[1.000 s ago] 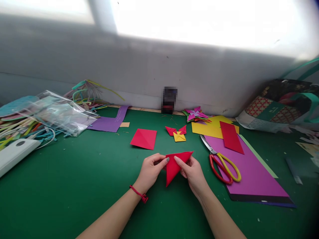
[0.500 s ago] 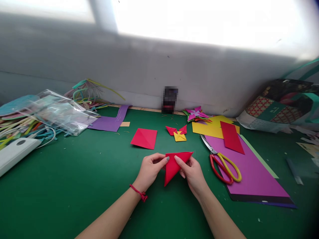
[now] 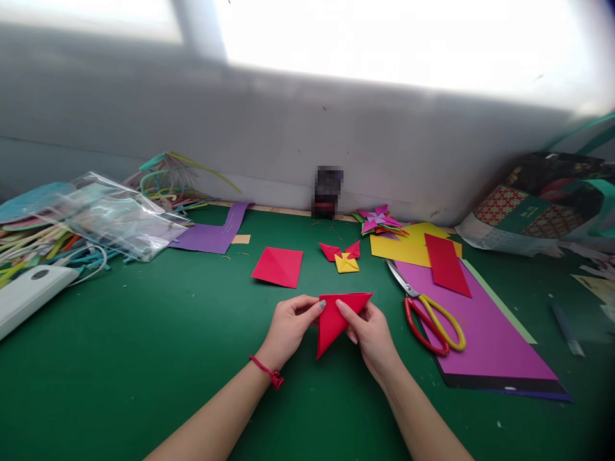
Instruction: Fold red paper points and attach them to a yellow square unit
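Note:
A red sheet of paper folded into a triangle (image 3: 331, 323) is held just above the green table, one point hanging down. My left hand (image 3: 291, 323) pinches its left corner with thumb and fingers. On the right side my right hand (image 3: 372, 330) grips it, thumb pressed on the front face and fingers behind. Beyond them lies a square red paper (image 3: 279, 267) with diagonal creases. Beside that square are small folded red pieces (image 3: 331, 251) and a folded yellow piece (image 3: 346, 263).
Scissors (image 3: 427, 314) with red and yellow handles rest on purple sheets (image 3: 490, 339) at right. A red strip (image 3: 446, 264), yellow paper (image 3: 398, 250) and folded paper stars (image 3: 377, 219) lie behind. At left are a plastic bag (image 3: 129, 218), pipe cleaners and a white device (image 3: 33, 294).

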Demonstrator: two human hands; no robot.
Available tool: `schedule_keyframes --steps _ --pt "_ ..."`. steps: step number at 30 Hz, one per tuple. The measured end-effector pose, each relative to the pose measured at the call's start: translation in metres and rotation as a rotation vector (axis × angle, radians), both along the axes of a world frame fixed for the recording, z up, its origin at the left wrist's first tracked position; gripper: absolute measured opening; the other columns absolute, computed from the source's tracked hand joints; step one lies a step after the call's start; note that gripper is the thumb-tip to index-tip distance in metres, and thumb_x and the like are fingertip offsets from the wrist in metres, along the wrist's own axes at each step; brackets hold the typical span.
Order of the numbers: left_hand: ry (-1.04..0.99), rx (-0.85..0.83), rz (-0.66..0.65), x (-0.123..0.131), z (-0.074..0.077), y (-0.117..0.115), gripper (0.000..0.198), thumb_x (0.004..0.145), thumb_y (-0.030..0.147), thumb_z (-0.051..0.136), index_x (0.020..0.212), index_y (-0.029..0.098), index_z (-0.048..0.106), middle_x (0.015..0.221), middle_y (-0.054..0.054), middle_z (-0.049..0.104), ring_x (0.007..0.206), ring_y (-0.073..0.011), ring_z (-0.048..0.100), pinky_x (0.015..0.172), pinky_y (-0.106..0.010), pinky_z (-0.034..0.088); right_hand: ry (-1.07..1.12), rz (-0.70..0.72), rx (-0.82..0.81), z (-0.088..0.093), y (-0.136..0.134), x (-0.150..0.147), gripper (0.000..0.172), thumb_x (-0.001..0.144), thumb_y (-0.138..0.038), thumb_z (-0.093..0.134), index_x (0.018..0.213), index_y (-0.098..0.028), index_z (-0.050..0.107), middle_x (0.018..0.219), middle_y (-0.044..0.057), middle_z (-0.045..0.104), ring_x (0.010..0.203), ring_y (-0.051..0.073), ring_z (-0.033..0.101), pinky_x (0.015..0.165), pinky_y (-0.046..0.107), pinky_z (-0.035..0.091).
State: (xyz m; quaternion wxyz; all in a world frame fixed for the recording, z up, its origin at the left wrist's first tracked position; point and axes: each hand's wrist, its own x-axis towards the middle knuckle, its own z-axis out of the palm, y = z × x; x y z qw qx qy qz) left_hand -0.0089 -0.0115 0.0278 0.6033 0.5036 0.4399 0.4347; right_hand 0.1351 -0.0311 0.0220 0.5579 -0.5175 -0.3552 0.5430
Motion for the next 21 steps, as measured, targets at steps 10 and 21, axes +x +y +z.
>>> schedule_keyframes --steps 10,21 --pt "0.017 0.008 -0.007 0.0 0.0002 0.0002 0.027 0.072 0.036 0.056 0.082 0.014 0.066 0.069 -0.004 0.064 0.064 -0.0157 0.057 0.061 -0.025 0.048 -0.011 -0.012 0.002 -0.0006 0.0 -0.0006 0.026 0.064 -0.036 0.068 0.072 -0.016 0.052 0.057 -0.004 0.05 0.038 0.005 0.034 0.033 0.02 0.025" --pt "0.04 0.034 -0.007 -0.0011 0.0001 -0.0001 0.023 0.073 0.035 0.055 0.075 0.014 0.064 0.067 -0.002 0.061 0.063 -0.0138 0.055 0.06 -0.023 0.046 0.006 -0.013 0.005 -0.0022 -0.0003 -0.001 0.026 0.063 -0.035 0.069 0.074 -0.016 0.053 0.059 -0.002 0.052 0.039 0.005 0.035 0.033 0.019 0.026"
